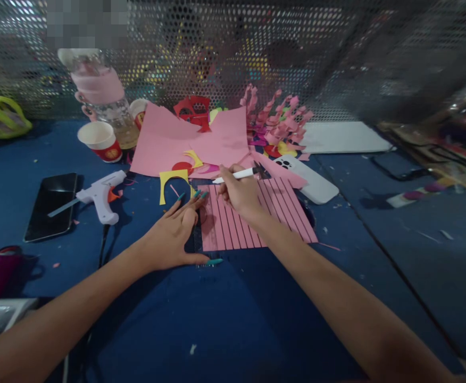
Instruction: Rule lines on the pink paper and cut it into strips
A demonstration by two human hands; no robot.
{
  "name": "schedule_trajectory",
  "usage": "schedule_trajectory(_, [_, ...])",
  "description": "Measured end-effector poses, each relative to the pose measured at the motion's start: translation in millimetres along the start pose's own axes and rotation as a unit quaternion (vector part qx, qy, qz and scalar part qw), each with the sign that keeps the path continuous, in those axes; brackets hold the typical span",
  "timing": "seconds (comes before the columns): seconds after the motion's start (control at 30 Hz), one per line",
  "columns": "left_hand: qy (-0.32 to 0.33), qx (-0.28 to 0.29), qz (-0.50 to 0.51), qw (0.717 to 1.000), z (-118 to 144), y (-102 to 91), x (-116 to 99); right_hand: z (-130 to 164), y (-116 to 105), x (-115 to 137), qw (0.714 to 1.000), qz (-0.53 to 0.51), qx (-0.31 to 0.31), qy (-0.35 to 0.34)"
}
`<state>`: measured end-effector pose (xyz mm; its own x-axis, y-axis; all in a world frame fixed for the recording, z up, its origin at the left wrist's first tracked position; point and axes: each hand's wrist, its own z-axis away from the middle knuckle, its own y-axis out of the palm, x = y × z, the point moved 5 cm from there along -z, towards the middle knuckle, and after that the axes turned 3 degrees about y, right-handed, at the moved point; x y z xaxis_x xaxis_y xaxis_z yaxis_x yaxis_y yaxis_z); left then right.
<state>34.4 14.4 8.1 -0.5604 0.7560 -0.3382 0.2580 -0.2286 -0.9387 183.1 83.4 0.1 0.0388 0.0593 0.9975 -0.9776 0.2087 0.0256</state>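
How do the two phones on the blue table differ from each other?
The black phone lies at the left beside the glue gun, screen up, dark and glossy. The white phone lies at the right of the lined pink sheet, back up, with its camera lenses showing. The black phone is fully uncovered; pink paper overlaps the white phone's near end. Both lie flat on the table, and neither hand touches them.

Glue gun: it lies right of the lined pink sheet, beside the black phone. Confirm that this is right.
Not right. The head view shows the glue gun left of the lined pink sheet, not right. It does lie beside the black phone.
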Motion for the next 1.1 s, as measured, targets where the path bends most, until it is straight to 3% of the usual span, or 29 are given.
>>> schedule_trajectory(0.43, [0.005, -0.017, -0.002, 1.0, 0.7, 0.7, -0.7, 0.8, 1.2, -1.4, 1.0, 0.006, -0.012, 0.02])
schedule_trajectory(1.1, [0.012, -0.009, -0.012, 1.0, 0.5, 1.8, 0.5, 0.3, 3.5, -1.5, 0.991, 0.108, 0.039, -0.072])
